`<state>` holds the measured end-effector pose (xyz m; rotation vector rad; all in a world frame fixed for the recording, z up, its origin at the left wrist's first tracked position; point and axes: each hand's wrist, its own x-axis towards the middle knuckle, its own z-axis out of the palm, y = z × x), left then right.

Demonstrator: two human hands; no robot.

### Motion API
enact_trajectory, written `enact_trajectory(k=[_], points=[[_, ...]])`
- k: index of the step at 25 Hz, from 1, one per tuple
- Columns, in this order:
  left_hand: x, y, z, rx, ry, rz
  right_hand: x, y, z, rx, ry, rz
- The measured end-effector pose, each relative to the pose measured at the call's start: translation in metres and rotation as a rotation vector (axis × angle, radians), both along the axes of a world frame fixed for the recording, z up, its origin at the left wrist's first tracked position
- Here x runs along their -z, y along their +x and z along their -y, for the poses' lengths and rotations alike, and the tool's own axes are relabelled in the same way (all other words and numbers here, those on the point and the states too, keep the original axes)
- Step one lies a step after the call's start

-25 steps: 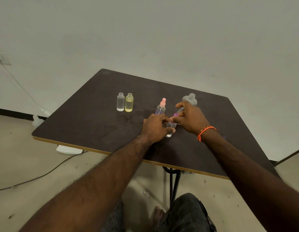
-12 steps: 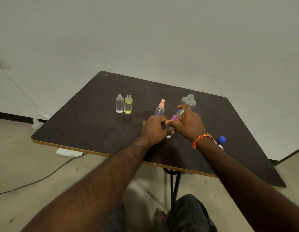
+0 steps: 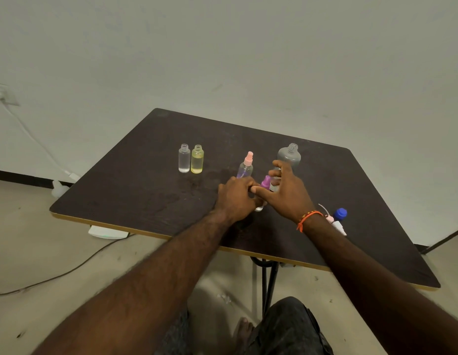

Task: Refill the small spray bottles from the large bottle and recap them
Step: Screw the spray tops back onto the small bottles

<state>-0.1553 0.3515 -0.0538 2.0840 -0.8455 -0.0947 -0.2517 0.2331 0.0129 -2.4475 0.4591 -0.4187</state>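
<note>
On the dark table [image 3: 135, 190] my left hand [image 3: 234, 197] grips a small clear bottle whose base [image 3: 259, 208] peeks out below my fingers. My right hand [image 3: 289, 190] pinches that bottle's purple spray cap [image 3: 266, 181] between thumb and fingers. Just behind stands a small bottle with a pink spray cap [image 3: 246, 166]. The large grey bottle [image 3: 289, 156], uncapped, stands behind my right hand. Two small open bottles stand at the left: a clear one [image 3: 184, 158] and a yellow one [image 3: 197, 159].
A blue cap [image 3: 340, 213] and loose spray heads with tubes [image 3: 334, 222] lie on the table right of my right wrist. On the floor at the left are a white power strip [image 3: 107, 233] and cables. My knee and foot show below the table's front edge.
My right hand has pulled back off the large bottle toward the purple cap, uncovering the blue cap and the loose spray heads. My left hand has stayed on the small bottle.
</note>
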Motion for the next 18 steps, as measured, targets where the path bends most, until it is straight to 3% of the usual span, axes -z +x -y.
enact_trajectory(k=[2, 5, 7, 12, 18], points=[[-0.002, -0.001, 0.000, -0.017, 0.018, -0.004, -0.002, -0.001, 0.000, -0.035, 0.073, 0.070], [-0.002, -0.001, 0.001, -0.023, 0.036, 0.001, -0.005, 0.001, 0.003, 0.032, -0.027, 0.119], [-0.001, 0.000, 0.001, -0.013, 0.029, 0.002, -0.006, 0.003, 0.005, 0.081, -0.075, 0.062], [-0.003, -0.003, -0.001, -0.019, 0.006, -0.012, -0.011, 0.003, 0.003, -0.082, 0.104, -0.062], [0.000, -0.002, 0.000, -0.013, 0.022, -0.007, -0.010, 0.004, 0.004, 0.033, -0.077, -0.027]])
